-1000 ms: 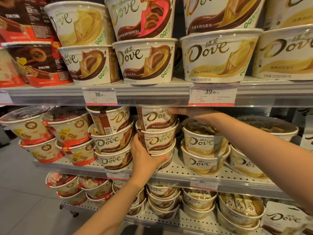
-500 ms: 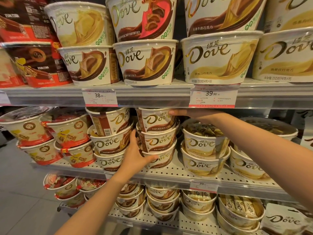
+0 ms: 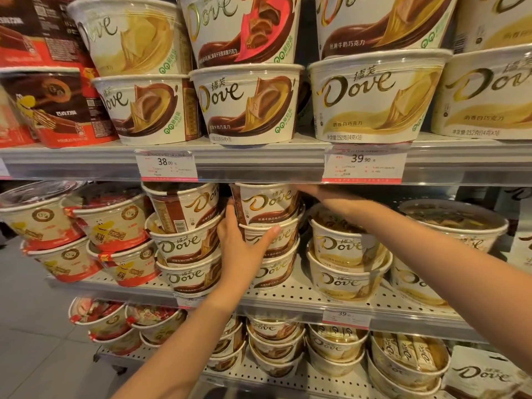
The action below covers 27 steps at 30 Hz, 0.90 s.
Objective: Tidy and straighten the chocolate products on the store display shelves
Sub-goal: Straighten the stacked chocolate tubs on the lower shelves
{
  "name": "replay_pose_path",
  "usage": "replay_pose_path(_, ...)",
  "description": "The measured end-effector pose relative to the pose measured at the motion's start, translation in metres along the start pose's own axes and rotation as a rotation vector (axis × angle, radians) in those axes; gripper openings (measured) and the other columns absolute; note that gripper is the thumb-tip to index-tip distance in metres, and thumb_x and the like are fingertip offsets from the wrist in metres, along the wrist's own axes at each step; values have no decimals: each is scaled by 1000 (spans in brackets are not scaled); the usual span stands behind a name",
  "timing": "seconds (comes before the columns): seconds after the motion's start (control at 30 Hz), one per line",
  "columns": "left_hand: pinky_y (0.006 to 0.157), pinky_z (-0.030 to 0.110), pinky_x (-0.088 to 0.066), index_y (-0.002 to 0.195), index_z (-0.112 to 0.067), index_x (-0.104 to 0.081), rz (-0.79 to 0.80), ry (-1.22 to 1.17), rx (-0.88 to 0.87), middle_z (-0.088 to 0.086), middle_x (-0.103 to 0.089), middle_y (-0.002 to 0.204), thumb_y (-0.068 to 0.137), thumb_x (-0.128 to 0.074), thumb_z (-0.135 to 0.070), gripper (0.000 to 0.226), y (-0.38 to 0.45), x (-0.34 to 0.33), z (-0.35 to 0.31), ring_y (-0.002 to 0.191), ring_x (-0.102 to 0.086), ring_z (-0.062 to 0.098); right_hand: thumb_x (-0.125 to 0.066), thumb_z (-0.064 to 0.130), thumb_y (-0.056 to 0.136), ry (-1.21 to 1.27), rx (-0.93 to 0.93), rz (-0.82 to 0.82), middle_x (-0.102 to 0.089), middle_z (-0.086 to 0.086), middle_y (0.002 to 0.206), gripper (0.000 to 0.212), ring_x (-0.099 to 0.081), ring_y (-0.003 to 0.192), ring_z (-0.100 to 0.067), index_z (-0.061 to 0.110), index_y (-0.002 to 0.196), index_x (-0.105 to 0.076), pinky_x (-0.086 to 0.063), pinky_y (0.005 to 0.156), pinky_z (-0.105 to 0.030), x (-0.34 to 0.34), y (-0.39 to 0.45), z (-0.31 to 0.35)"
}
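A stack of three brown-and-white Dove tubs stands on the middle shelf (image 3: 288, 295). My left hand (image 3: 240, 249) wraps the stack's left side. Its thumb lies across the front of the middle tub (image 3: 283, 240) and its fingers reach up beside the top tub (image 3: 264, 204). My right hand (image 3: 315, 194) comes in from the right, just under the upper shelf edge, and its straight fingers touch the top tub's upper right rim. The bottom tub (image 3: 277, 273) sits partly behind my left wrist.
A second Dove stack (image 3: 187, 243) with a tilted top tub stands close on the left, and red-trimmed tubs (image 3: 109, 226) beyond it. Pale Dove tubs (image 3: 345, 254) crowd the right. Large Dove tubs (image 3: 247, 105) fill the upper shelf, with price tags (image 3: 364, 165) on its rail.
My left hand has slid up the stack from the bottom tub to the middle and top tubs. My right hand has stayed at the top tub's rim.
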<state>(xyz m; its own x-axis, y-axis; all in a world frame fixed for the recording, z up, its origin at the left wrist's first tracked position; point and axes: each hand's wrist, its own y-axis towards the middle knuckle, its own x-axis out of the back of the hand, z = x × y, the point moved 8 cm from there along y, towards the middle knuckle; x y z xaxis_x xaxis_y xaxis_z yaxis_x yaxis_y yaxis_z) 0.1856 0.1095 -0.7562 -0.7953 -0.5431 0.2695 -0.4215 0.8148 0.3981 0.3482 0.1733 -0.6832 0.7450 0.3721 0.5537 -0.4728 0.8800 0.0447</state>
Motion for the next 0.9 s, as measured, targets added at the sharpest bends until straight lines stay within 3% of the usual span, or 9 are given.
replay_pose_path(0.1,107,24,-19,148,-29,-15,-22,11,-19,-2,-21,152,76,-72,-40,93,2,5,1,138,-22,12,-46,47,90,56,30,-22,-24,-2,153,70,-27,138,-23,21,147,-16,-22,105,-27,-7,5,1)
replay_pose_path(0.23,113,43,-29,146,-30,-19,-7,-10,-2,-3,-30,149,76,-71,-44,88,6,7,3,136,-29,13,-40,54,89,29,25,43,-22,-1,154,70,-25,139,-22,25,148,-16,-19,110,-31,-17,13,-4)
replay_pose_path(0.37,114,36,-23,148,-29,-15,8,-49,32,-6,-25,152,68,-68,-56,99,4,9,1,138,-23,10,-37,52,91,98,44,36,-24,-1,153,64,-26,139,-21,25,147,-19,-21,97,-23,-17,15,-10)
replay_pose_path(0.47,108,28,-25,147,-26,-18,7,-80,45,-7,-31,149,63,-67,-58,102,6,11,0,132,-28,4,-40,59,88,88,64,38,-27,1,152,67,-27,139,-21,28,146,-22,-23,103,-27,-17,16,-11)
replay_pose_path(0.63,107,32,-35,145,-25,-24,45,-101,62,-6,-44,142,61,-71,-56,101,11,11,-3,129,-42,11,-35,64,83,-41,104,150,-32,6,149,65,-29,138,-17,35,141,-33,-20,114,-35,-27,16,-10)
replay_pose_path(0.77,105,28,-28,149,-23,-11,83,-101,92,-3,-33,149,63,-73,-50,109,15,10,-1,135,-33,15,-40,89,59,-179,99,136,-43,6,143,94,-41,130,-17,35,137,-38,-31,111,-41,-24,14,-10)
replay_pose_path(0.9,111,32,-25,149,-25,-6,106,-82,111,-4,-25,153,66,-74,-50,110,13,8,3,139,-26,14,-47,75,68,-204,130,128,-46,4,140,79,-45,126,-17,32,135,-41,-34,107,-33,-19,14,-7)
